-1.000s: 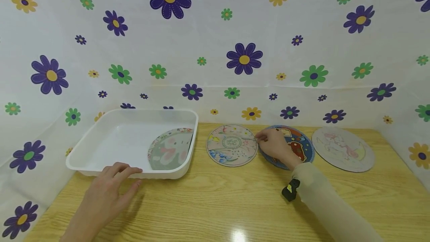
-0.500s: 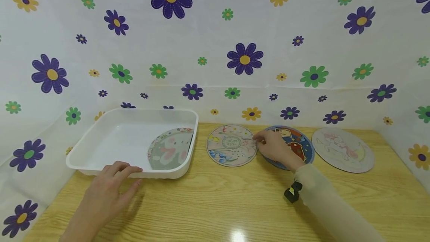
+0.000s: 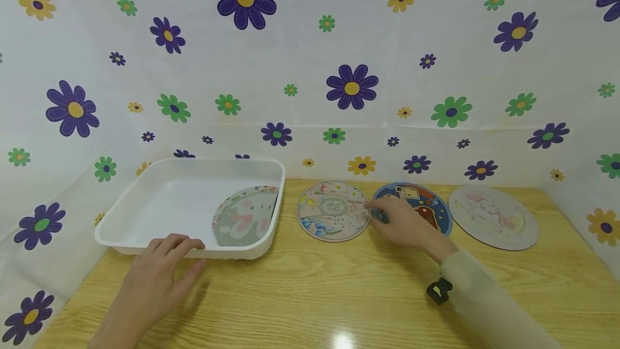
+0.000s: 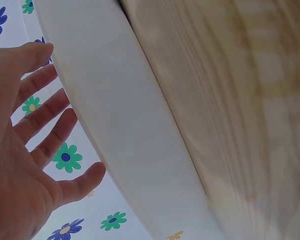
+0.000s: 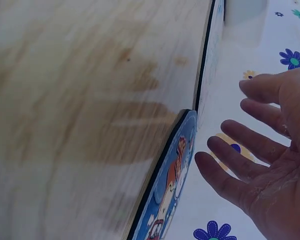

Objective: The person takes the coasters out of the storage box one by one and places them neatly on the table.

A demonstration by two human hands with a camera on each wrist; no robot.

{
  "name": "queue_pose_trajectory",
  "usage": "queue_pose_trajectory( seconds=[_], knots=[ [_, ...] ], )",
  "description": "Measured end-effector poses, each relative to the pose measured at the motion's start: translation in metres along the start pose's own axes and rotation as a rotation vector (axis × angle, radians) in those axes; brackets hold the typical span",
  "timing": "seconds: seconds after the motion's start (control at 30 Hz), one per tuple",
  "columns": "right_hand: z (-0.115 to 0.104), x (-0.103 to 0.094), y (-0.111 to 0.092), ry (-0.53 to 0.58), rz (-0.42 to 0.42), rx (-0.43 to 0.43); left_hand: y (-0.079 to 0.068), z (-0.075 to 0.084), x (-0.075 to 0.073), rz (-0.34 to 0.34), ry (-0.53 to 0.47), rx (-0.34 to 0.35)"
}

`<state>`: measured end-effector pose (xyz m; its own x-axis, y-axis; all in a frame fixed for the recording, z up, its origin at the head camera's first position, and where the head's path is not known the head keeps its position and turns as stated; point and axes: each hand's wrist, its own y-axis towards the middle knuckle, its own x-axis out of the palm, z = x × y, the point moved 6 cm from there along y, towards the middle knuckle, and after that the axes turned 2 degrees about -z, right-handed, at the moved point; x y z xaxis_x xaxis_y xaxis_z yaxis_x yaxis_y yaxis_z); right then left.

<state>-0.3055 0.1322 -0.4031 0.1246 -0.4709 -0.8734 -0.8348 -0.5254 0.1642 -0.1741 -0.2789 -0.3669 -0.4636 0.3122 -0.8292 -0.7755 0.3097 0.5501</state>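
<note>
White cloth [image 3: 300, 58] printed with purple, green and yellow flowers hangs behind the whole scene in my head view. Before it extends the wood-grained counter [image 3: 290, 300], and at the left stands the white tray [image 3: 160, 211], shallow and roughly rectangular. To the tray's right, along the far side of the counter, I see three flat rounds in a row: the pale unicorn disc [image 3: 494, 218] farthest right, the blue cartoon disc [image 3: 430, 213] in the middle, and the pink floral disc [image 3: 333, 211] nearest the tray. The grey rabbit disc [image 3: 246, 218] rests inside the tray at its right end, partly hidden by the wall. I have the left hand [image 3: 156, 271] at the tray's near rim — its grip apart, fingers spread. The right hand [image 3: 403, 223] lies across part of the blue cartoon disc, fingertips toward the pink floral disc; its grip is also apart — whether it touches either disc I cannot tell. Smallest, a black wrist piece [image 3: 439, 290] with a yellow mark sits beside the pale cuff [image 3: 460, 269].
</note>
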Motion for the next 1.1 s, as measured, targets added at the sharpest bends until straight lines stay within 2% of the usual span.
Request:
queue_pose_trajectory(
  seconds=[0.13, 0.5, 0.83, 1.1],
  knots=[
    [-0.003, 0.0, -0.007, -0.023, -0.002, -0.013, -0.001, -0.001, 0.001, -0.007, 0.018, -0.008],
    [-0.009, 0.0, -0.022, -0.034, -0.026, 0.03, 0.0, 0.002, 0.001, -0.014, 0.055, -0.018],
    [-0.017, 0.001, -0.027, -0.037, -0.035, 0.009, 0.0, 0.003, 0.001, -0.002, 0.087, -0.046],
    [-0.027, 0.0, -0.028, -0.044, -0.033, -0.009, 0.0, 0.006, 0.002, -0.033, 0.087, -0.091]
  ],
)
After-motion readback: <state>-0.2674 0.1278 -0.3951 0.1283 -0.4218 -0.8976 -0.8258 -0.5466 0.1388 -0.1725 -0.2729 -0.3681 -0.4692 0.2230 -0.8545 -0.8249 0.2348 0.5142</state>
